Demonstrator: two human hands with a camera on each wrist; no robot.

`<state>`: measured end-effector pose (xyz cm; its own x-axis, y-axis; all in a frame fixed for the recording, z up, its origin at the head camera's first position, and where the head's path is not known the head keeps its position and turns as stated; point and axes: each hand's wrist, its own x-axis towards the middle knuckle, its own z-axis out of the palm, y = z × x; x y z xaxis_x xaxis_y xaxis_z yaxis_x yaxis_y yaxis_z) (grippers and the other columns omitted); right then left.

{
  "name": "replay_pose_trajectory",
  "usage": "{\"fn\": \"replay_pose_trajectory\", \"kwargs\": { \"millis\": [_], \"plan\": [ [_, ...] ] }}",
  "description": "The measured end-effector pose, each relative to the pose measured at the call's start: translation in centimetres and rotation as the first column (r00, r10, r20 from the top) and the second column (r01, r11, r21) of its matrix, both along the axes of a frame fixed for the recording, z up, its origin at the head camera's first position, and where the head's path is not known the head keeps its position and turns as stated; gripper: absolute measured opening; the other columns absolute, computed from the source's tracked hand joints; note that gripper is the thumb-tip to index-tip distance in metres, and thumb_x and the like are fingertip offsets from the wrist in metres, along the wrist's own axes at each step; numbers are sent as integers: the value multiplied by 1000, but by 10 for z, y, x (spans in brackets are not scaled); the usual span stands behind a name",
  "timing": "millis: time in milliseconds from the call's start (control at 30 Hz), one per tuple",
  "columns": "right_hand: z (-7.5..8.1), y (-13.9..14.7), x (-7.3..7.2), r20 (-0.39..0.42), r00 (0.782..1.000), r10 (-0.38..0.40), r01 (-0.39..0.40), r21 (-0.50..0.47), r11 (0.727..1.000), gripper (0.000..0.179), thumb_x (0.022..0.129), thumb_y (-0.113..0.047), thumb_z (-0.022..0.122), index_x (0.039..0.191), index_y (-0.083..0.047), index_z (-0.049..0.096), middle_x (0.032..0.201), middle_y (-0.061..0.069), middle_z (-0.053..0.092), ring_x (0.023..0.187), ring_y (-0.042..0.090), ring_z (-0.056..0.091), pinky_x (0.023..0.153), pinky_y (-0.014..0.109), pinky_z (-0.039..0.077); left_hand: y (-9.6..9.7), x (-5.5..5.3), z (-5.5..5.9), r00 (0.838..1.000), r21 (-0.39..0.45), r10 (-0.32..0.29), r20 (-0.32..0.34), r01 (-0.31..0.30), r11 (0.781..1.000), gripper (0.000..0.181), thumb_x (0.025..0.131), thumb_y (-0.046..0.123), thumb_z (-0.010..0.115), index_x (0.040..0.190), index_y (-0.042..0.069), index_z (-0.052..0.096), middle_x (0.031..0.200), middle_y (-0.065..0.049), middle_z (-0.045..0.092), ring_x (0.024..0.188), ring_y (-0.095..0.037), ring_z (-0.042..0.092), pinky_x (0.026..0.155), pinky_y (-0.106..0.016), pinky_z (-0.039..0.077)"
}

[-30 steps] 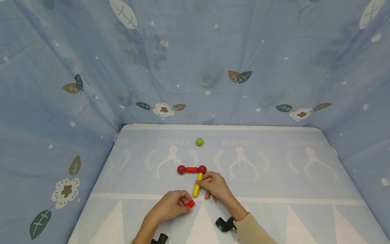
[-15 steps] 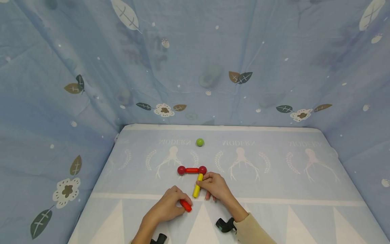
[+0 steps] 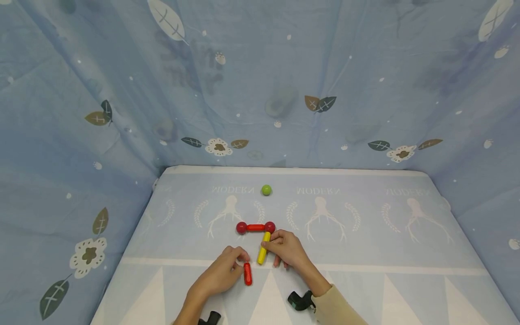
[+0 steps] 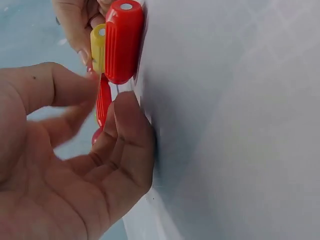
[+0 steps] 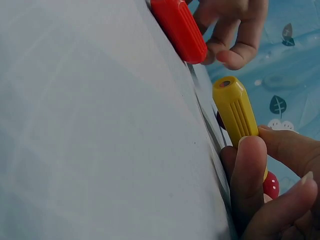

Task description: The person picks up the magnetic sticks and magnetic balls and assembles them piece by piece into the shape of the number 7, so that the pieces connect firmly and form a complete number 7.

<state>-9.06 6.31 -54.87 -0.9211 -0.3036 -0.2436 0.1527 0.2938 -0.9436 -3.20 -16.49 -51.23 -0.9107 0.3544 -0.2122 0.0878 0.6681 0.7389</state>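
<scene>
My right hand [image 3: 286, 247] pinches a yellow magnetic rod [image 3: 264, 248] between thumb and fingers. The rod's far end meets the right one of two dark red balls [image 3: 270, 227], which a red rod [image 3: 255, 228] joins to the left red ball [image 3: 241, 228]. A second red rod [image 3: 248, 274] lies on the table beside the fingertips of my left hand [image 3: 222, 271]. In the left wrist view those fingers are loosely bent, with a gap between thumb and fingers, and this red rod [image 4: 124, 42] lies just beyond them.
A green ball [image 3: 266, 190] sits farther back on the patterned tablecloth [image 3: 365, 243]. Black camera mounts are at both wrists, the right one [image 3: 299, 300] near the sleeve. A blue printed curtain [image 3: 260, 67] rises behind the table and along its sides.
The left hand has turned the second red rod, let it go on the table, and drawn back slightly left. The right hand has kept its grip on the yellow rod.
</scene>
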Motion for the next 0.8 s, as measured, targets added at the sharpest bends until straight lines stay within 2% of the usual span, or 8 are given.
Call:
{"fn": "replay_pose_trajectory", "kwargs": {
  "millis": [67, 200, 267, 500, 800],
  "plan": [
    [0, 0, 0, 0, 1000, 0, 0, -1, 1000, 39, 89, -35, 77, 103, -2, 60, 67, 7, 66, 37, 16, 54, 33, 22, 34, 1, -1, -1, 999, -5, 50, 14, -50, 999, 13, 96, 15, 63, 109, 12, 61, 95, -1, 54, 79, -15, 52, 66, -31, 46],
    [-1, 0, 0, 0, 1000, -1, 1, 3, 1000, 40, 89, -35, 77, 103, -2, 60, 67, 6, 66, 37, 16, 54, 33, 22, 34, 3, -1, -2, 994, -22, 106, 39, -106, 994, 39, 92, 41, 72, 109, 8, 59, 79, 2, 57, 65, -14, 52, 57, -30, 43],
    [-1, 0, 0, 3, 1000, -3, 3, 2, 1000, 40, 89, -35, 77, 103, -2, 60, 67, 6, 66, 37, 16, 54, 33, 22, 34, 4, 0, -2, 993, -29, 112, 42, -111, 993, 48, 87, 46, 76, 108, 6, 59, 74, 3, 56, 60, -14, 50, 53, -29, 41],
    [-1, 0, 0, 8, 1000, -5, 5, -3, 1000, 41, 89, -37, 77, 103, -2, 60, 68, 6, 67, 38, 16, 54, 33, 22, 34, 8, 1, -2, 993, -45, 102, 58, -99, 994, 52, 79, 37, 86, 109, 4, 59, 70, 4, 57, 59, -12, 51, 52, -28, 40],
    [-2, 0, -1, 12, 1000, -5, 5, 13, 1000, 42, 89, -39, 76, 103, -3, 60, 67, 6, 66, 38, 15, 53, 33, 21, 34, 9, -2, 1, 984, -54, 133, 121, -127, 990, 45, 79, 27, 87, 111, 5, 63, 80, 4, 62, 70, -14, 57, 63, -34, 47]
  ]
}}
